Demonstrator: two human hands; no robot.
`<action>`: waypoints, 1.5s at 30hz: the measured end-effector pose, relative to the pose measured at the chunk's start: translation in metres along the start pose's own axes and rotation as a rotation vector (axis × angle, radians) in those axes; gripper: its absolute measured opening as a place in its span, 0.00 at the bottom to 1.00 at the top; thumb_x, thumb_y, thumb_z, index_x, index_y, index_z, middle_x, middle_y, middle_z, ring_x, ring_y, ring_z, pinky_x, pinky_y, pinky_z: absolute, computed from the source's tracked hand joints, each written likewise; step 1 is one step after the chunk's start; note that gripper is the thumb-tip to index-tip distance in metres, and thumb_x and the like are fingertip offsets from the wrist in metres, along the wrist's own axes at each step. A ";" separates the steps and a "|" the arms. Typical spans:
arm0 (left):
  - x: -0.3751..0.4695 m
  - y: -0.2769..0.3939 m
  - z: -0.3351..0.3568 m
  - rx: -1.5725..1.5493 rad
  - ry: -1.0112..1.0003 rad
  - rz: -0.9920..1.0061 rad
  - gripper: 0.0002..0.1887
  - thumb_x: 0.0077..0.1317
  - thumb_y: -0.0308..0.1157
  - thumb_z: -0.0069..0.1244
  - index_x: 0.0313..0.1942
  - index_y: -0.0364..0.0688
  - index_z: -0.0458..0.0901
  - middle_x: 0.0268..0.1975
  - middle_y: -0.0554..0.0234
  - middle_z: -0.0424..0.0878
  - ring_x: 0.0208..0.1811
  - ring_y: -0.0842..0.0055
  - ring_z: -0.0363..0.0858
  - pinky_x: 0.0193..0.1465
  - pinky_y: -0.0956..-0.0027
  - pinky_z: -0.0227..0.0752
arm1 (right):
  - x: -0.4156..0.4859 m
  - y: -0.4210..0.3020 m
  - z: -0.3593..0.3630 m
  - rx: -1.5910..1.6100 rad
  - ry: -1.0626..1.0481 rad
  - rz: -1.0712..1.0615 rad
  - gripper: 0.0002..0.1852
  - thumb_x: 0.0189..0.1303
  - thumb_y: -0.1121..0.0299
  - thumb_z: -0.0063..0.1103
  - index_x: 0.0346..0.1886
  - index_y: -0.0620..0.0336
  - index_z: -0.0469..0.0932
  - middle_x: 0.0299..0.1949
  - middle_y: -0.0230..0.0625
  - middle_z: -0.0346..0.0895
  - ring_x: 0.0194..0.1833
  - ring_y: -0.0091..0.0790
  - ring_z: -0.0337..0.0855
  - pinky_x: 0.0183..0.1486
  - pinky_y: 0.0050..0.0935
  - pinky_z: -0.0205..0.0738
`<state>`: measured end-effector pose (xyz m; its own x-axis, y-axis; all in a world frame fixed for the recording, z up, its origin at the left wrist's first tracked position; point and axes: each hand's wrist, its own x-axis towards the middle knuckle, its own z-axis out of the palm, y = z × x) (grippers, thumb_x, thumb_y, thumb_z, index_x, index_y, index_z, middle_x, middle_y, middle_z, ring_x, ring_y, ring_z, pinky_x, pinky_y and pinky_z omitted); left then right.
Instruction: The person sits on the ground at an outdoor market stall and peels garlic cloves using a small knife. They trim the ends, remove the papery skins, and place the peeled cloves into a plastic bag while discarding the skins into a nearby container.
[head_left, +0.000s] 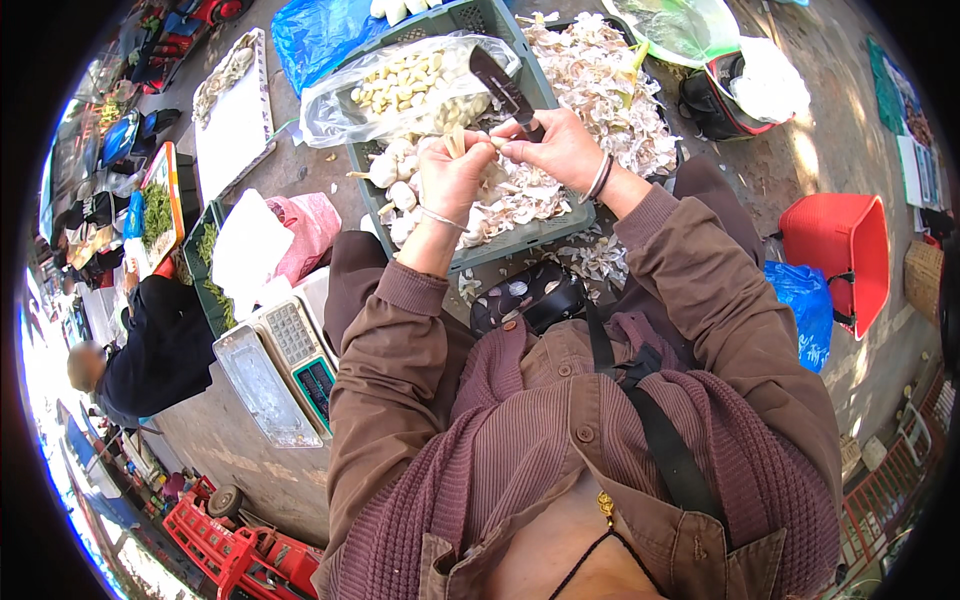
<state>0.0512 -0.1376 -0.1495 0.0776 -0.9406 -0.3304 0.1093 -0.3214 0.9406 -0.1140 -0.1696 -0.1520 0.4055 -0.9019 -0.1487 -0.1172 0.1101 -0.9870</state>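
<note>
My left hand pinches a piece of garlic with a dry stalk, mostly covered by the fingers. Close beside it, my right hand grips the black handle of a knife whose dark, slotted blade points up and left. Both hands' fingertips meet above a green plastic crate. Whole garlic bulbs lie in its left part, loose skins in its near right. Peeled cloves fill a clear plastic bag at the crate's far side.
A heap of garlic skins stands right of the crate. A digital scale and pink sack are at left, near a seated person. A red basket, blue bag and black bucket stand at right.
</note>
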 end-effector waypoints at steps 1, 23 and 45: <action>-0.003 0.005 -0.002 -0.028 -0.014 -0.011 0.03 0.54 0.25 0.51 0.28 0.36 0.80 0.25 0.67 0.80 0.24 0.84 0.75 0.26 0.80 0.68 | 0.003 -0.011 0.003 -0.045 -0.008 0.001 0.12 0.48 0.71 0.67 0.36 0.66 0.81 0.29 0.33 0.81 0.29 0.18 0.78 0.33 0.19 0.73; 0.006 -0.016 0.003 0.424 -0.084 0.132 0.08 0.57 0.32 0.57 0.33 0.37 0.79 0.26 0.66 0.80 0.26 0.86 0.73 0.28 0.77 0.68 | 0.005 -0.004 -0.007 0.002 0.063 0.238 0.08 0.55 0.73 0.58 0.38 0.63 0.76 0.26 0.32 0.79 0.26 0.23 0.82 0.17 0.17 0.69; 0.004 -0.009 0.004 -0.055 -0.057 -0.057 0.02 0.51 0.21 0.54 0.25 0.31 0.82 0.28 0.57 0.84 0.28 0.81 0.80 0.33 0.78 0.73 | -0.006 -0.007 0.007 -0.190 0.066 0.074 0.11 0.44 0.72 0.66 0.33 0.64 0.79 0.22 0.33 0.78 0.24 0.20 0.76 0.29 0.22 0.70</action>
<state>0.0467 -0.1393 -0.1594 0.0136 -0.9260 -0.3773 0.1662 -0.3700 0.9140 -0.1089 -0.1625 -0.1444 0.3297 -0.9203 -0.2103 -0.3162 0.1023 -0.9432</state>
